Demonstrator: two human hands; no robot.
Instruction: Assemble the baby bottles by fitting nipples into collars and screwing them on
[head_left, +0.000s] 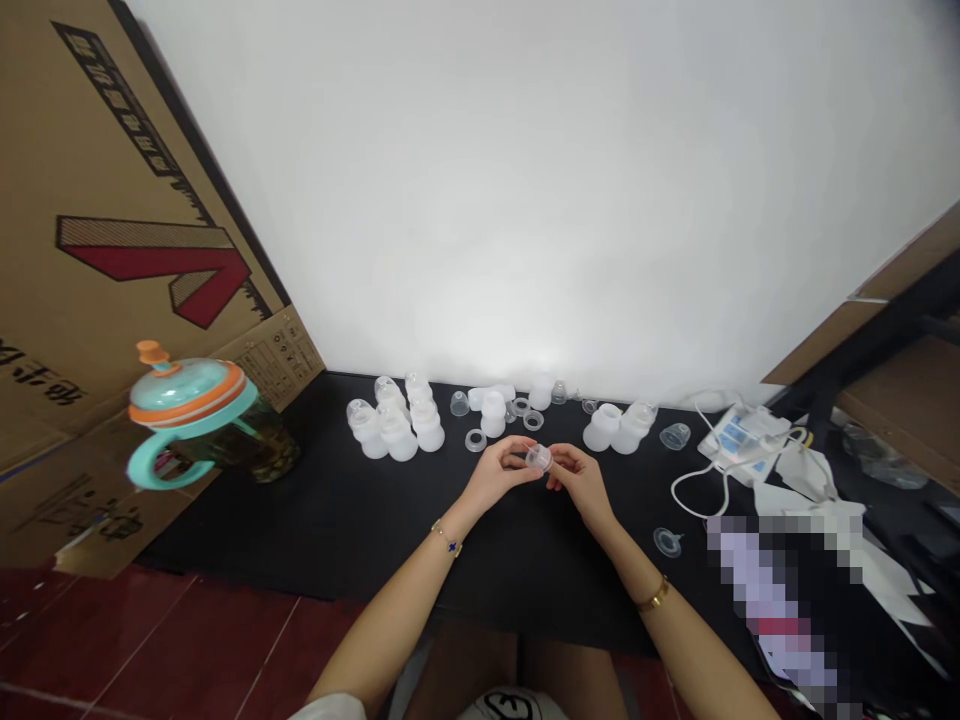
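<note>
My left hand [504, 470] and my right hand [577, 478] meet above the black table, both closed on one small translucent bottle nipple [538, 457], apparently in its collar ring. Fingertips cover part of its edge. Just beyond my left hand, a collar ring [476, 440] lies flat near an uncapped white baby bottle [493, 413]. More rings [532, 421] rest behind the fingers. Past my right hand stand an open bottle [602, 428] and a bottle with a clear cap [634, 427]. A loose clear nipple [667, 542] lies right of my right wrist.
Several capped bottles [397, 430] stand grouped at left. A large teal-handled jug [202, 415] is farther left, by a cardboard box [90, 250]. On the right are a clear cap [675, 436], a white cable [701, 500], papers and a blurred-out item [780, 610]. A white wall [525, 200] rises behind.
</note>
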